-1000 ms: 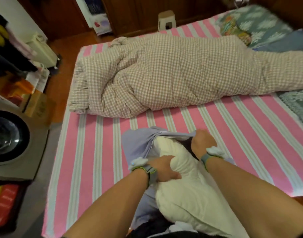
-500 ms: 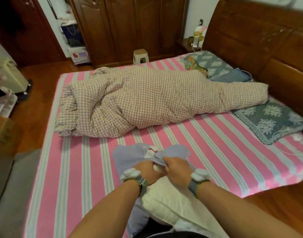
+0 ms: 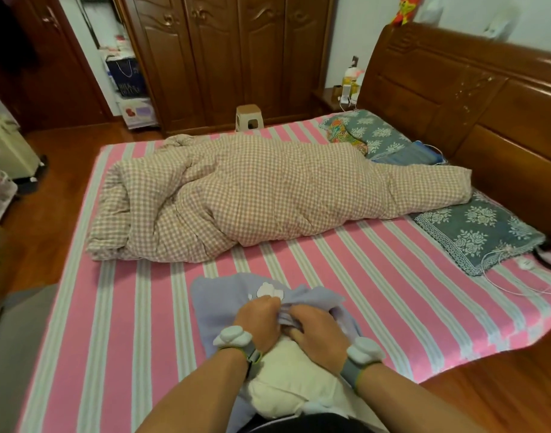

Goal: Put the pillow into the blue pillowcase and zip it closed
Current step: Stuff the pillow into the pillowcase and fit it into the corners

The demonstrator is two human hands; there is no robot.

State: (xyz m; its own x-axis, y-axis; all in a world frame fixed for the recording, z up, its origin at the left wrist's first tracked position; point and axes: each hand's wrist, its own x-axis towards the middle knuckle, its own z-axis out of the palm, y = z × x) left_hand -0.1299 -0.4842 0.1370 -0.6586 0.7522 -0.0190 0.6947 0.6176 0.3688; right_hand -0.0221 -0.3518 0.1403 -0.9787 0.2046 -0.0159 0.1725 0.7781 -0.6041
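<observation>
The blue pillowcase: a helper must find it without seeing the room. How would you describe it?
On the pink striped bed, look at the near edge, in front of the checked quilt. The blue pillowcase is bunched over a white pillow; it is the only plain pale blue cloth there.

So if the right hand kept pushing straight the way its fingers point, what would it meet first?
The right hand would probably meet the bunched blue pillowcase it already grips, and the left hand close beside; depth is unclear.

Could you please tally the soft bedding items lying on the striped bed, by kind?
White pillow: 1
Blue pillowcase: 1
Checked quilt: 1
Floral blue-grey pillows: 2
Total: 5
</observation>
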